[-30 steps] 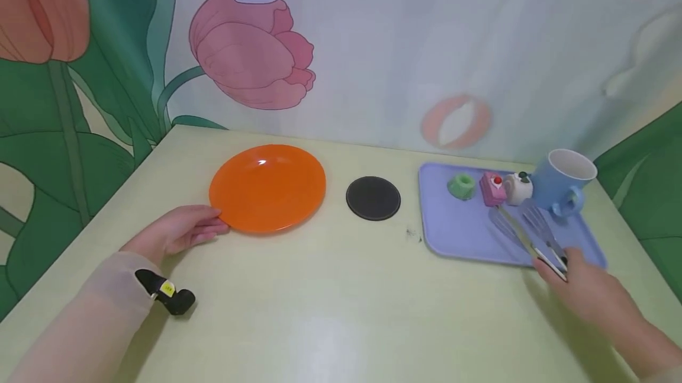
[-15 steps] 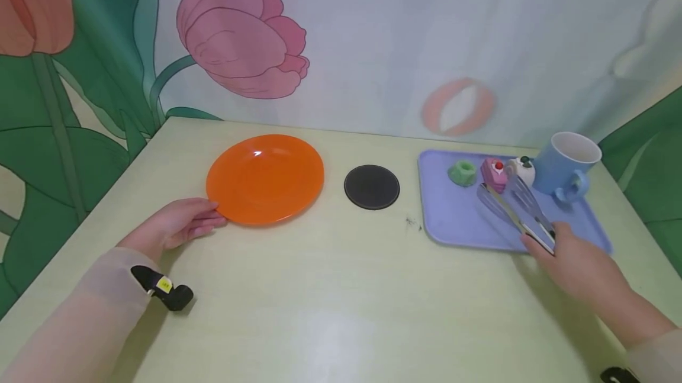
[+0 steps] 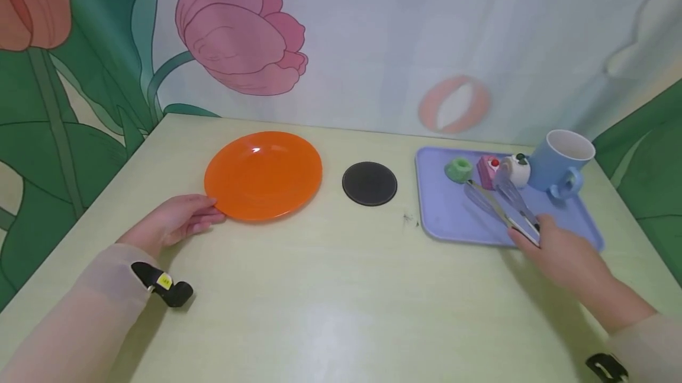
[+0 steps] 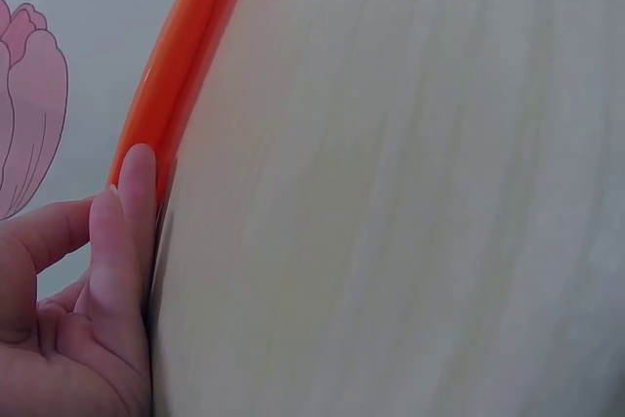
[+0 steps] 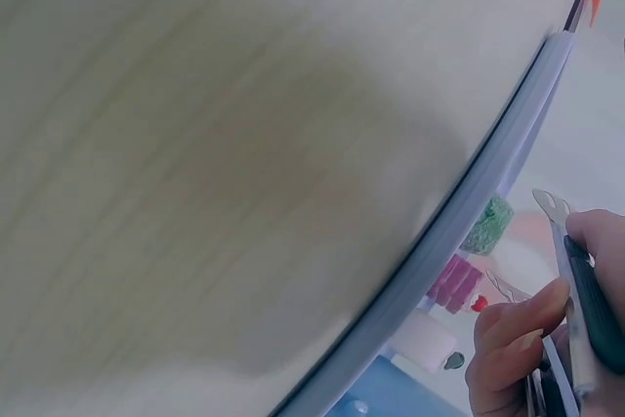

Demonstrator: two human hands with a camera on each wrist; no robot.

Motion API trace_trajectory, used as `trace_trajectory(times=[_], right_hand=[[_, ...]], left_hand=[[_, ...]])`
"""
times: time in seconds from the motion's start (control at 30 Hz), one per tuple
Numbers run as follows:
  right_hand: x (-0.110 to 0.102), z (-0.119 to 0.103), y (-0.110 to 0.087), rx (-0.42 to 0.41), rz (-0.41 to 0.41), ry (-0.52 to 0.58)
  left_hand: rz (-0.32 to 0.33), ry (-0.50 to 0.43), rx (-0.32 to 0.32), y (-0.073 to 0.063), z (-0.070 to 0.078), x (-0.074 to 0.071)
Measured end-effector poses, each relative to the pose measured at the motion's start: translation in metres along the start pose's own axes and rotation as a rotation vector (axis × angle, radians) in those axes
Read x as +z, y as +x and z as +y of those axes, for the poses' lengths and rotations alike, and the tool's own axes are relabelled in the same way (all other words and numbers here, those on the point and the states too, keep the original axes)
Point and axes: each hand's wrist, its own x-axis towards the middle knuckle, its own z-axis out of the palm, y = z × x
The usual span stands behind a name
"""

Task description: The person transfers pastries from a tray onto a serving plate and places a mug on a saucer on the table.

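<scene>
At the left, my left hand [image 3: 173,221] pinches the near-left rim of an orange plate [image 3: 263,177], thumb above and fingers below. My right hand [image 3: 567,258] grips metal tongs [image 3: 503,216] by the handle, fingers curled round it in the right wrist view. Their two slotted ends are spread apart over a lilac tray [image 3: 447,220]. Along the tray's back stand a green ring-shaped toy cake [image 3: 458,170], a pink toy cake [image 3: 487,173] with a red berry and a white toy cake [image 3: 518,172]. One tong end partly overlaps the pink and white cakes; contact cannot be told.
A blue mug [image 3: 551,161] stands at the tray's back right corner, beside the white cake. Between plate and tray lies a black round coaster [image 3: 369,183]. A printed curtain [image 3: 367,45] hangs behind the table's back edge.
My right hand has carried the tongs leftward and farther over the tray, their ends now closer to the toy cakes. The left hand stays at the plate's rim. The head view has tilted slightly.
</scene>
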Motion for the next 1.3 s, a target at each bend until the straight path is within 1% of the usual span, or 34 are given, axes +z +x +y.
trace_trajectory(times=[0.07, 0.3, 0.53, 0.7, 0.93, 1.3], right_hand=[[0.000, -0.004, 0.000, -0.004, -0.003, 0.000], [-0.002, -0.007, 0.003, 0.014, -0.022, -0.002], [-0.002, -0.009, 0.005, 0.006, -0.016, 0.001], [-0.004, -0.010, 0.006, 0.024, -0.031, -0.004], [-0.003, -0.011, 0.009, 0.035, -0.039, -0.009], [-0.002, -0.014, 0.013, 0.035, -0.033, 0.000]], left_hand=[[0.002, 0.004, -0.005, -0.001, 0.000, 0.001], [0.012, 0.033, -0.007, 0.000, 0.000, 0.003], [0.018, 0.027, -0.015, -0.001, 0.001, 0.003], [0.011, 0.032, -0.009, -0.002, 0.002, 0.003], [0.022, 0.038, -0.020, -0.002, 0.002, 0.004], [0.005, 0.053, 0.008, -0.002, 0.002, 0.004]])
